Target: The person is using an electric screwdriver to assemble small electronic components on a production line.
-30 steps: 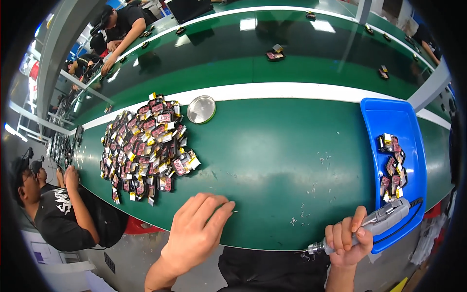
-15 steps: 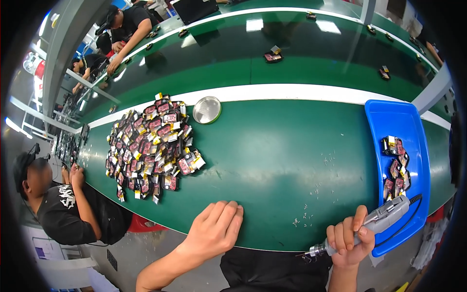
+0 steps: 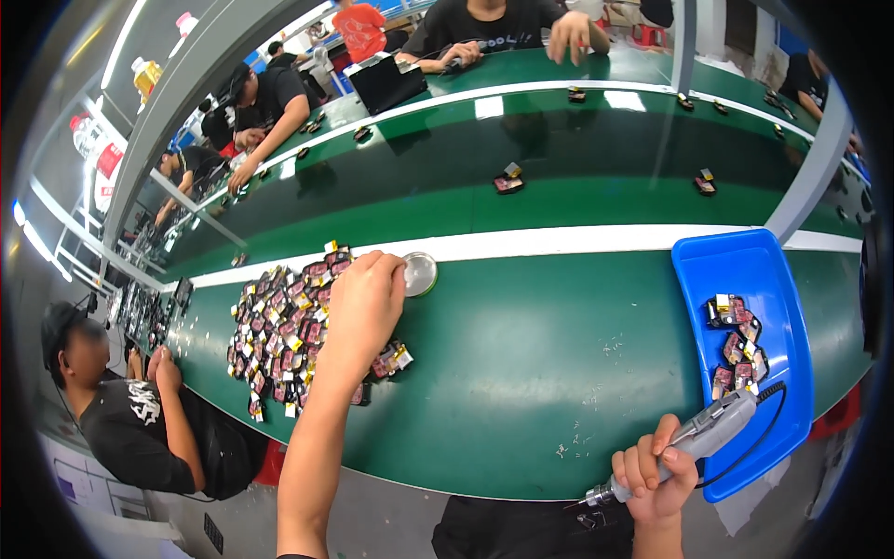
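My left hand reaches over the pile to the left rim of a shallow round metal tin. Its fingers are bunched together, and whatever is between the tips is too small to make out. In my right hand is a grey electric screwdriver, its bit pointing left past the bench's front edge. Under and beside my left arm lies a big pile of small black-cased electronic units with reddish boards and silver-and-yellow parts. Several similar units lie in a blue tray at the right.
Tiny pale slivers are scattered on the green bench. Beyond its white rail runs a green conveyor carrying spaced-out units. A grey post rises behind the tray. Co-workers sit at the left and across the conveyor.
My left hand has moved from the bench's front edge up and left to the tin, its fingers bunched. The screwdriver stays in my right hand. The view has tilted up, showing more co-workers.
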A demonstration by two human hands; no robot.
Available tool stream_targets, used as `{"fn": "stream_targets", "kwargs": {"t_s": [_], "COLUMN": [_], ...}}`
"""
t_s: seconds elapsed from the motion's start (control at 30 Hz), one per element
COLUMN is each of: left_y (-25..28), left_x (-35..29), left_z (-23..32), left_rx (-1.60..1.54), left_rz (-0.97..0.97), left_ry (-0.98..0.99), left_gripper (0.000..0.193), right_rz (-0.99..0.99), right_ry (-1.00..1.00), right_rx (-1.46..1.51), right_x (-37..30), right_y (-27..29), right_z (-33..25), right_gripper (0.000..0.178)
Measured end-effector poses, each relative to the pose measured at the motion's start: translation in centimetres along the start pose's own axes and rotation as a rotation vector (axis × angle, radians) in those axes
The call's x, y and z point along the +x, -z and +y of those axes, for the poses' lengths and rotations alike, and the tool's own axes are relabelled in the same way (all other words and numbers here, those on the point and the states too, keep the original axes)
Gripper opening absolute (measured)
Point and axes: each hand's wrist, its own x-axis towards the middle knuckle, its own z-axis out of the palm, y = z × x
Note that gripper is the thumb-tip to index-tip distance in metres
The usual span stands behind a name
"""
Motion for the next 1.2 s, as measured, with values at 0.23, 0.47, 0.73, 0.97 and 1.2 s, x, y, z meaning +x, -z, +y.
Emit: {"fn": "stream_targets", "kwargs": {"t_s": [0.23, 0.47, 0.73, 0.97, 1.2], "left_y": [-0.9, -0.9, -3.1, -6.1, -6.3], "left_x": [0.3, 0.2, -2.7, -1.8, -1.3], "left_z": [-0.8, 1.6, 13.4, 16.4, 16.7], "left_rx": [-0.038, 0.046, -0.354, -0.272, -0.073], "left_rz": [-0.008, 0.051, -0.259, -0.255, -0.266], "left_ry": [0.082, -0.030, -0.409, -0.333, -0.583], "left_gripper": [0.009, 0.020, 0.022, 0.023, 0.021], "right_rz": [-0.030, -0.042, -0.038, -0.011, -0.006], "right_ry": [-0.024, -0.049, -0.075, -0.083, -0.086], "right_rx": [0.025, 0.035, 0.052, 0.051, 0.058], "right_x": [0.3, 0.5, 0.6, 0.5, 0.3], "right_y": [0.4, 0.4, 0.3, 0.3, 0.2], "right_z": [-0.3, -0.2, -0.7, -0.7, -0.5], "right_gripper": [0.008, 0.009, 0.009, 0.009, 0.009]}}
